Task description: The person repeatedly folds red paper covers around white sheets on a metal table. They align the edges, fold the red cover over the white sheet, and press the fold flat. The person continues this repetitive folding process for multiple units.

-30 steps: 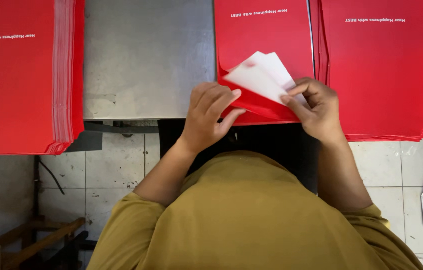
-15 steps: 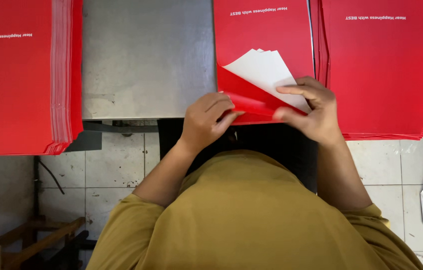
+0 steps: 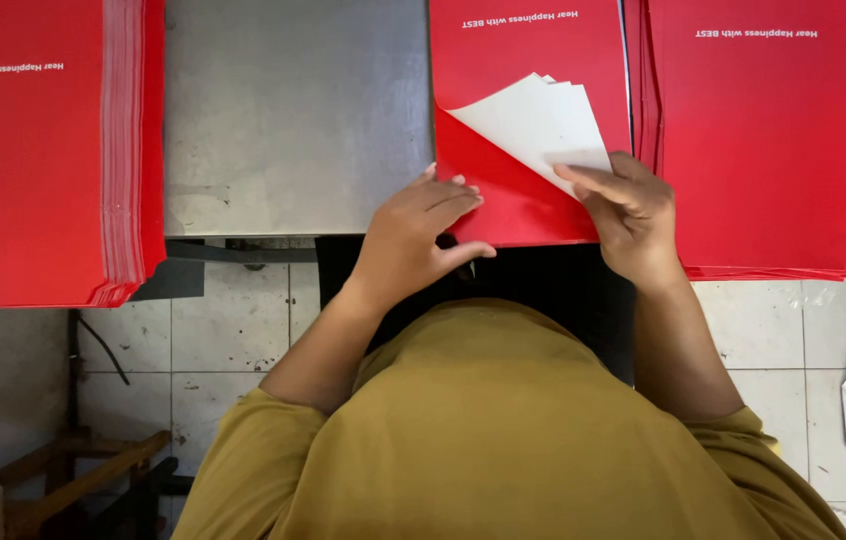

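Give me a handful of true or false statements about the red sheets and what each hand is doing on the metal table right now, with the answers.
1. The right hand pinches a fanned corner of several red sheets with white undersides. True.
2. The left hand is lifted clear of the middle red stack. False: it rests on that stack's near edge.
3. Another tall stack of red sheets sits at the far left. True.
4. The grey metal table is covered with a blue cloth. False: its surface is bare between the stacks.
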